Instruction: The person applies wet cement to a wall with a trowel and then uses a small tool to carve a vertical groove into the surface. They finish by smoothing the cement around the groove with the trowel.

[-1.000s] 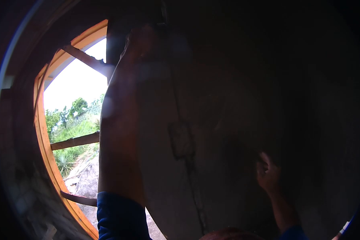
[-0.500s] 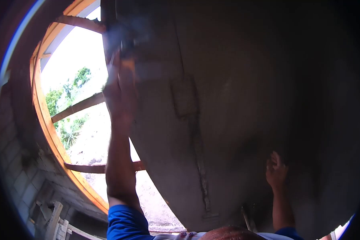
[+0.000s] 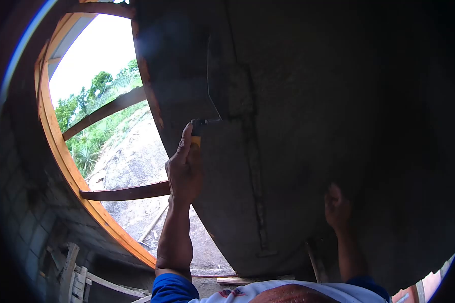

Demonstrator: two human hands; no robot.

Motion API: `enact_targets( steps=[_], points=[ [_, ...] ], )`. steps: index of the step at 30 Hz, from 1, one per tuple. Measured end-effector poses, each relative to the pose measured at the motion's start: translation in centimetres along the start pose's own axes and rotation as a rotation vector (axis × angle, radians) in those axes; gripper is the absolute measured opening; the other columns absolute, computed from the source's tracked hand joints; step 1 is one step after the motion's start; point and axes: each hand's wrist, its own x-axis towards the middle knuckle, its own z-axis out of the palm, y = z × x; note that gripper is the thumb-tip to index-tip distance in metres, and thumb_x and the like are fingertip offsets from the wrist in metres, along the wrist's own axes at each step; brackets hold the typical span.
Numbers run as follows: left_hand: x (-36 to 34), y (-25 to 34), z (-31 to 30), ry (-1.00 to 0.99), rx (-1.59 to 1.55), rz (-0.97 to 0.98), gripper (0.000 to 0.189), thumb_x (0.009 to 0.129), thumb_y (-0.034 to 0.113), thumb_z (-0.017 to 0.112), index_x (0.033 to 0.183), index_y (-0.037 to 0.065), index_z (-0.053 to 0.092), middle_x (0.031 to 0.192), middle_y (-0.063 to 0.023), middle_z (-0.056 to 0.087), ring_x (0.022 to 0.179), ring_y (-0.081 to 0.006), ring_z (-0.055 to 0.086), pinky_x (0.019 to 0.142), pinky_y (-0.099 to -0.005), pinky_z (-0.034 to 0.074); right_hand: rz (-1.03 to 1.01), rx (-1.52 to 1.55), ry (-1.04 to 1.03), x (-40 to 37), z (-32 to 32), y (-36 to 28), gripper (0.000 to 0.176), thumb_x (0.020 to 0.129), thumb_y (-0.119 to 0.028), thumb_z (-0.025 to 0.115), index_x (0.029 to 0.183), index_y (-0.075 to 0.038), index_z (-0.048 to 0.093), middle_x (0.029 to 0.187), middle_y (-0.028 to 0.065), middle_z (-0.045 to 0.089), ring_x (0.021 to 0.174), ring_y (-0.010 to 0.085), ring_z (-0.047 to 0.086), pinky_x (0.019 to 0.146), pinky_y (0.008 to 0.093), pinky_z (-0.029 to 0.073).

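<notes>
My left hand [image 3: 184, 174] is closed around the yellow and black handle of a trowel [image 3: 196, 142]. Its thin blade stretches upward from the handle, seen nearly edge-on, close against a dark grey plastered wall [image 3: 303, 111]. Just right of the blade, a roughly rectangular outline [image 3: 240, 93] shows in the wall, with a rough vertical strip [image 3: 258, 192] running down from it. Lower right, my right hand [image 3: 337, 208] is raised near the wall, fingers loosely curled and a little apart. I see nothing in it, though it is in shadow.
Left of the wall is an opening with an orange wooden frame [image 3: 60, 144], crossed by wooden bars [image 3: 129, 193]. Outside are plants and bare rocky ground. Block wall [image 3: 33, 237] and wooden pieces [image 3: 68, 275] lie at lower left. A narrow upright piece [image 3: 316, 262] stands near my right arm.
My left hand has come down and to the right with the trowel, which was blurred higher up by the opening's edge. My right hand has shifted slightly left. The view has tilted somewhat.
</notes>
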Motion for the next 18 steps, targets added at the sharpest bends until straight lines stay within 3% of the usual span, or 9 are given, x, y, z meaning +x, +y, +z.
enact_targets(
  steps=[3, 6, 9, 12, 15, 18],
  points=[
    [0.2, 0.2, -0.3, -0.024, 0.016, -0.055, 0.045, 0.096, 0.02, 0.041, 0.141, 0.015, 0.042, 0.062, -0.0023, 0.052, 0.057, -0.005, 0.048, 0.054, -0.0232, 0.04, -0.02, 0.054, 0.011, -0.9, 0.1, 1.3, 0.042, 0.088, -0.022, 0.058, 0.124, -0.001, 0.053, 0.114, 0.0183, 0.063, 0.103, 0.031, 0.063, 0.083, 0.0388, 0.054],
    [0.3, 0.8, -0.3, -0.015, -0.058, -0.039, 0.045, 0.094, 0.009, 0.046, 0.139, 0.016, 0.044, 0.062, -0.0073, 0.055, 0.057, -0.0055, 0.048, 0.055, -0.0237, 0.042, 0.039, 0.054, 0.003, -1.2, -1.0, 0.9, 0.04, 0.088, -0.019, 0.059, 0.123, 0.001, 0.053, 0.114, 0.0192, 0.063, 0.104, 0.0312, 0.063, 0.083, 0.0398, 0.054],
    [0.3, 0.3, 0.9, 0.043, -0.092, 0.084, 0.044, 0.096, 0.017, 0.045, 0.14, 0.015, 0.043, 0.068, -0.0054, 0.06, 0.059, -0.0054, 0.05, 0.056, -0.0251, 0.042, 0.065, 0.034, 0.004, -1.7, -2.2, 0.5, 0.039, 0.087, -0.016, 0.059, 0.121, 0.002, 0.053, 0.113, 0.0195, 0.063, 0.104, 0.0316, 0.063, 0.082, 0.0407, 0.055],
    [0.2, 1.6, 0.5, -0.06, -0.037, -0.084, 0.044, 0.095, 0.014, 0.047, 0.139, 0.014, 0.044, 0.08, -0.0092, 0.066, 0.063, -0.0069, 0.052, 0.06, -0.0255, 0.045, 0.053, 0.027, 0.015, -1.9, -2.6, 0.7, 0.038, 0.087, -0.014, 0.059, 0.121, 0.002, 0.054, 0.113, 0.0194, 0.063, 0.103, 0.032, 0.063, 0.08, 0.0406, 0.055],
    [0.4, 1.1, 1.4, -0.001, -0.018, -0.022, 0.044, 0.095, 0.013, 0.047, 0.138, 0.013, 0.045, 0.091, -0.0138, 0.069, 0.066, -0.0081, 0.054, 0.064, -0.0259, 0.046, 0.033, 0.042, 0.022, -1.9, -2.8, 0.9, 0.038, 0.086, -0.013, 0.06, 0.12, 0.002, 0.054, 0.113, 0.0194, 0.063, 0.103, 0.032, 0.063, 0.078, 0.0401, 0.056],
    [1.0, 2.5, 1.2, -0.033, 0.005, -0.099, 0.043, 0.095, 0.013, 0.048, 0.137, 0.012, 0.046, 0.095, -0.0174, 0.068, 0.067, -0.0107, 0.059, 0.066, -0.0266, 0.047, 0.011, 0.021, 0.024, -2.0, -2.5, 1.4, 0.037, 0.086, -0.014, 0.06, 0.119, 0.003, 0.055, 0.112, 0.0195, 0.063, 0.102, 0.0319, 0.063, 0.077, 0.0397, 0.057]
  ],
)
